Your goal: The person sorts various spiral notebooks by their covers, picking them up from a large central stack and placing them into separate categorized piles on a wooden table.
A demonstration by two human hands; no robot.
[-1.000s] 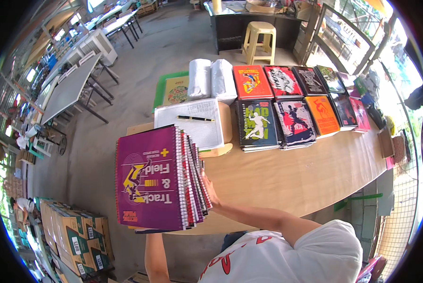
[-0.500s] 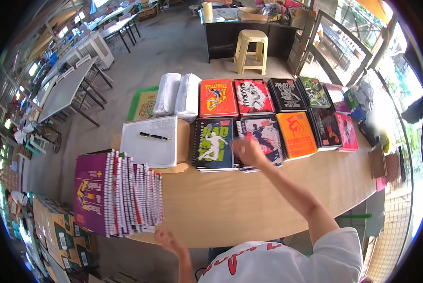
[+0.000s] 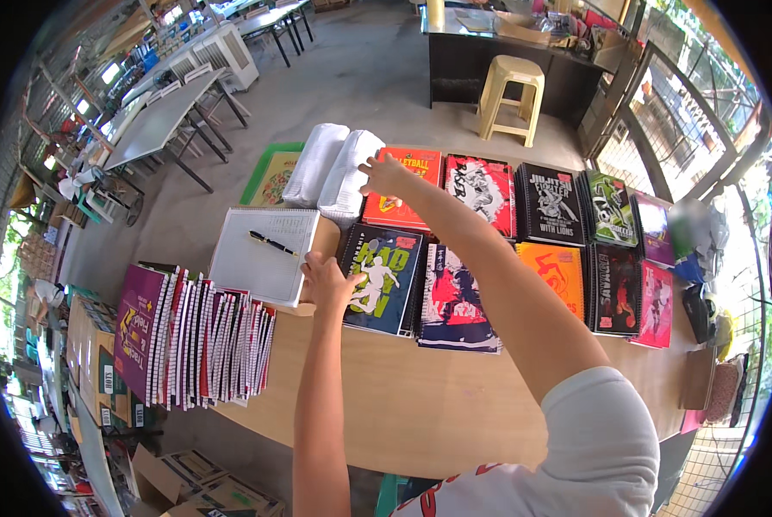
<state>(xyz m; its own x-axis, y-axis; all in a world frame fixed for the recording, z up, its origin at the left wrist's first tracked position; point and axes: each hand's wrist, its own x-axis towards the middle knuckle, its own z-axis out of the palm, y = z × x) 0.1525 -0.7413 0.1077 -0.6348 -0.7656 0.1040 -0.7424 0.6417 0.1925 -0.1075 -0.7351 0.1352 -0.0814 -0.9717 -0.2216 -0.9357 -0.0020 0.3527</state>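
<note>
My left hand [image 3: 326,281] has its fingers spread at the gap between a white-topped pad [image 3: 246,258] and a stack of dark spiral notebooks [image 3: 401,314] with a white racket player on the cover. Its thumb lies over the dark cover's left edge. Farther off, my right hand [image 3: 388,177] reaches across the notebooks, fingers apart, over the left side of an orange-red spiral notebook stack [image 3: 429,164]. Its fingertips are close to a white wrapped bundle [image 3: 348,177]; whether they touch it I cannot tell. A black pen [image 3: 272,243] lies on the pad.
Spiral notebook stacks cover the right part, among them an orange one [image 3: 545,263] and a green one [image 3: 612,207]. Spiral-bound purple notebooks [image 3: 136,323] stand in a row at the near left. Cardboard boxes [image 3: 205,487] sit below. Beyond the table [image 3: 386,414] is a stool [image 3: 513,90].
My left hand has come up from the table's near edge to beside the pad. My right hand has moved away and left, from the near notebooks to the orange-red one. The view has shifted.
</note>
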